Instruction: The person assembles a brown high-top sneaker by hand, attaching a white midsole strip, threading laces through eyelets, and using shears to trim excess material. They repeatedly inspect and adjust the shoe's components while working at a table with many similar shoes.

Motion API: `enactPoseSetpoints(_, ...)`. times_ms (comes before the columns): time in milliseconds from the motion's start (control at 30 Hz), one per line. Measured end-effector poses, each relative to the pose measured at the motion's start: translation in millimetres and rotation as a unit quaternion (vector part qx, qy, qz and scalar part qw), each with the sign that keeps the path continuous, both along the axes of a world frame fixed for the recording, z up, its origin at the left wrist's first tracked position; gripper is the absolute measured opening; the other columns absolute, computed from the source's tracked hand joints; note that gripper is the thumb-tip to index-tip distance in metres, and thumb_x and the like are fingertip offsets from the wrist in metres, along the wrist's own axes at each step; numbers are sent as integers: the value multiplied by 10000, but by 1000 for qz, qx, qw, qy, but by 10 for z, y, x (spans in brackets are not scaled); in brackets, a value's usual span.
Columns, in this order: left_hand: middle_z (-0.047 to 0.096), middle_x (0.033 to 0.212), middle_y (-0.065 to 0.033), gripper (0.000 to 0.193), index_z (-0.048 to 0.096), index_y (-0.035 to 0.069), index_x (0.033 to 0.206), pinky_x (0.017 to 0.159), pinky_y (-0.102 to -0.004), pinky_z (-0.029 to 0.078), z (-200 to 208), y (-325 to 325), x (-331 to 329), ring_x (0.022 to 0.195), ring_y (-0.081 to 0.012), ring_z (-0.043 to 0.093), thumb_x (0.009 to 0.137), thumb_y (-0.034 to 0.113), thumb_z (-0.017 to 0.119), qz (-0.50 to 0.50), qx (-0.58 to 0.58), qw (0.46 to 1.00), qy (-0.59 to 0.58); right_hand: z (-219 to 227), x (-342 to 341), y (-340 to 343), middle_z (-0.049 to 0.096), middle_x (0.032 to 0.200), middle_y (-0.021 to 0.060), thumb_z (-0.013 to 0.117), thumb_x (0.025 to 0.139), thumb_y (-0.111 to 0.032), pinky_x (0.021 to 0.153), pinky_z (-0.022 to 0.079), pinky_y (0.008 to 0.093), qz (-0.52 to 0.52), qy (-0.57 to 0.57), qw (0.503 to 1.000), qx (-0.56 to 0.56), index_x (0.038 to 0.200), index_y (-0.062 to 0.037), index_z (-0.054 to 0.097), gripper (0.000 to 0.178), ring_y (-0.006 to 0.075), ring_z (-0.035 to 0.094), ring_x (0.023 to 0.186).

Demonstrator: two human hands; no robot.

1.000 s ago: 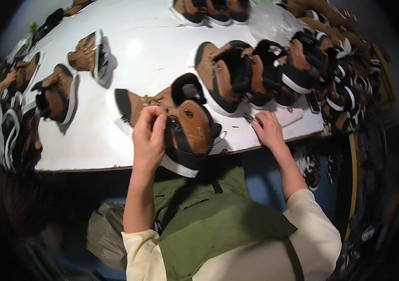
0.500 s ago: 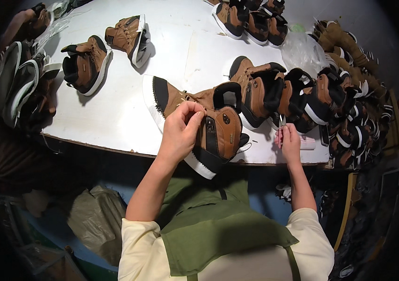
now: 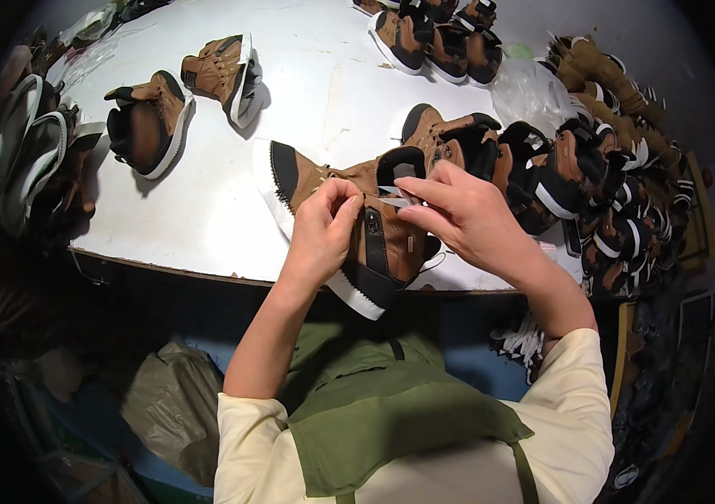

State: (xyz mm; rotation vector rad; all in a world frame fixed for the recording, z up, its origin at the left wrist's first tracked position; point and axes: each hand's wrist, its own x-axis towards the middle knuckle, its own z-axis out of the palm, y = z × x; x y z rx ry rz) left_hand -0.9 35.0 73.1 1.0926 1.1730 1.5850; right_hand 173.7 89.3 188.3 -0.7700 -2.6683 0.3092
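Observation:
A brown and black high-top shoe [image 3: 395, 244] with a white sole lies on its side across the table's near edge. Over its lacing, my left hand [image 3: 324, 223] is closed in a pinch at the upper's edge; whatever sits between the fingertips is too small to make out. My right hand [image 3: 471, 214] grips a small pair of scissors [image 3: 393, 200], their pale blades pointing left at the left fingertips. Most of the scissors is hidden by the fingers. The shoe's black padded collar [image 3: 399, 164] shows just beyond the blades.
Similar shoes crowd the right side, the nearest shoe [image 3: 437, 134] just beyond my right hand. Two more, an upright shoe [image 3: 152, 122] and a tilted shoe [image 3: 221, 77], stand at the far left. A clear plastic bag [image 3: 530, 92] lies behind. The white table [image 3: 189, 218] ends before my apron.
My right hand has come left from the table's right side to the shoe, bringing the scissors beside my left fingertips. The left hand keeps its pinch in nearly the same place.

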Motion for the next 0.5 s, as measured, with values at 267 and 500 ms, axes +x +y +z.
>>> enactPoseSetpoints(267, 541, 745, -19, 124, 559, -26, 924, 620, -235, 417, -33, -18, -16, 678, -77, 480, 919, 98, 549, 8, -11, 1000, -4, -77, -194, 100, 518, 753, 83, 686, 801, -240, 585, 439, 382, 76, -111, 980, 146, 766, -53, 592, 212, 265, 574, 685)
enactPoseSetpoints(500, 543, 771, -56, 112, 552, -24, 919, 634, -259, 428, -30, -17, 26, 687, -118, 500, 911, 88, 549, 34, 11, 999, 41, -61, -239, 119, 515, 728, 80, 691, 775, -206, 625, 403, 366, 81, -138, 975, 156, 727, -55, 607, 180, 248, 563, 708)
